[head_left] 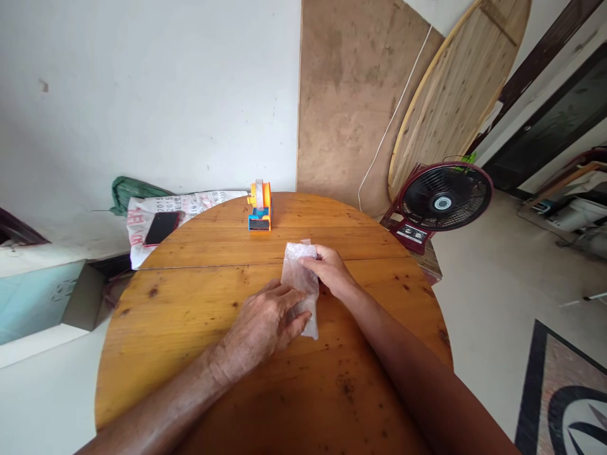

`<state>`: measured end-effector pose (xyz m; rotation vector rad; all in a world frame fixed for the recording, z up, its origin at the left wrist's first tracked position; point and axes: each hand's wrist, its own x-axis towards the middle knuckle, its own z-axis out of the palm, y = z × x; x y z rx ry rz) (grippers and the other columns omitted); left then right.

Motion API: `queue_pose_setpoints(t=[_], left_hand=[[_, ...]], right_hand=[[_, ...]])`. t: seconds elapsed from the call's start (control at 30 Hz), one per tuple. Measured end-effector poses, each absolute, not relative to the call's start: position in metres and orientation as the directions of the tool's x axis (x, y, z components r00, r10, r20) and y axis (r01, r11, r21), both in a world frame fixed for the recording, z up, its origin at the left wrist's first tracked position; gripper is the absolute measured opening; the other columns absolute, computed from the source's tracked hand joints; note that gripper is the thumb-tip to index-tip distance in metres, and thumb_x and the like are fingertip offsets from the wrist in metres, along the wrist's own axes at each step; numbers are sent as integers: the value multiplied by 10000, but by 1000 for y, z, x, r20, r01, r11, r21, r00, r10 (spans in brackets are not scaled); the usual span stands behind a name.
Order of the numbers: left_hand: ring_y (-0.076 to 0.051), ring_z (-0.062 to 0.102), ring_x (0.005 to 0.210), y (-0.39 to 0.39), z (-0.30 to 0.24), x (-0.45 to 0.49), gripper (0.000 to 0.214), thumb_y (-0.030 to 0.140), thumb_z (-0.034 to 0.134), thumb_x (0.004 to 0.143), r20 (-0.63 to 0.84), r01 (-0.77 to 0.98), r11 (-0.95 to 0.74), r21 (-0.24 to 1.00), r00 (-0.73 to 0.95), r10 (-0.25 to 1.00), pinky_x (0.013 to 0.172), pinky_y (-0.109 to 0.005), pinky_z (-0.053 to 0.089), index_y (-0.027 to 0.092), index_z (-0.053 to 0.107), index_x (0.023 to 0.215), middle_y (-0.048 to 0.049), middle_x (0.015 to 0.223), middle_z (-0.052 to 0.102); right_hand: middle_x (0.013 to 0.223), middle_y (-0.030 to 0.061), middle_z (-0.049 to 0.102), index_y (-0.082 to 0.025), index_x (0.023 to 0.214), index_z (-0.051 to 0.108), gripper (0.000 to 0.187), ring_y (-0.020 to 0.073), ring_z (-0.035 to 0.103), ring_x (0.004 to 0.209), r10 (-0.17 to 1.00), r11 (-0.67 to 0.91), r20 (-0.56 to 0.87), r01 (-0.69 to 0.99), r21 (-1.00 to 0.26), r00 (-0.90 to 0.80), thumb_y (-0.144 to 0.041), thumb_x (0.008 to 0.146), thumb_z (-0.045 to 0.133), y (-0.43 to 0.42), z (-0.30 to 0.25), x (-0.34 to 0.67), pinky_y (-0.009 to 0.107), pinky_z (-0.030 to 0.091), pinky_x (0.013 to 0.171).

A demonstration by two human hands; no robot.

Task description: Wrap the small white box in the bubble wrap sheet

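A scuffed white wall [165, 95] rises behind a round, varnished brown wooden table [190, 328]. Along the wall stand a flat brown wooden board [351, 95] and a large, rounded pale-wood panel [458, 95]. Right of the table is a dark-red electric fan [443, 202]; the pale, glossy floor [484, 303] bears a dark-bordered, patterned inlay [562, 360].

The left hand [269, 313] is bare, the wrist [215, 365] behind it creased; the right hand [332, 270] and forearm [403, 344] are bare.

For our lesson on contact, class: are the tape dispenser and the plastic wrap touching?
Apart. The head view plainly shows wooden tabletop between the tape dispenser and the plastic wrap.
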<state>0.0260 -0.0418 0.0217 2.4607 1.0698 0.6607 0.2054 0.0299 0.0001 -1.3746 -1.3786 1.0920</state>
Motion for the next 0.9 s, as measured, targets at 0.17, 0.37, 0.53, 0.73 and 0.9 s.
queue_pose_setpoints(t=[0.17, 0.37, 0.53, 0.73, 0.9], left_hand=[[-227, 582, 852, -41, 21, 27, 197, 266, 559, 855, 255, 590, -620, 517, 585, 769, 722, -330, 449, 224, 666, 1015, -37, 915, 695], [-235, 597, 885, -40, 19, 27, 167, 284, 539, 868, 258, 590, -619, 519, 583, 771, 726, -330, 458, 211, 670, 942, -48, 909, 691], [-229, 608, 973, -45, 20, 28, 166, 281, 529, 872, 270, 596, -608, 525, 561, 783, 778, -324, 480, 222, 659, 957, -60, 1059, 651], [-249, 610, 867, -55, 27, 36, 268, 367, 584, 818, 190, 796, -388, 465, 339, 921, 654, -341, 473, 190, 561, 1019, -88, 1031, 581], [-205, 580, 727, -55, 14, 36, 514, 462, 658, 735, 132, 733, -183, 655, 128, 983, 632, -344, 473, 159, 482, 1111, -79, 993, 583]], right_hand=[[720, -6, 667, -156, 818, 667, 300, 141, 585, 647, 979, -186, -177, -84, -979, -105, -290, 564, 753, 23, 22, 204, 265, 450, 637], [779, 13, 677, -160, 835, 664, 265, 156, 606, 699, 966, -188, -174, -59, -980, -192, -285, 615, 741, 3, 45, 198, 278, 459, 662], [818, 5, 674, -185, 889, 660, 234, 147, 599, 724, 985, -69, -44, -145, -987, -169, -301, 694, 718, -24, 43, 194, 279, 461, 700], [853, 10, 665, -194, 921, 637, 254, 147, 589, 759, 993, 17, 48, -267, -964, -110, -315, 716, 727, -35, 28, 191, 274, 449, 721], [706, -31, 572, -188, 762, 564, 203, 109, 501, 645, 978, 52, 95, -226, -973, -187, -324, 720, 709, -41, 32, 195, 238, 392, 632]])
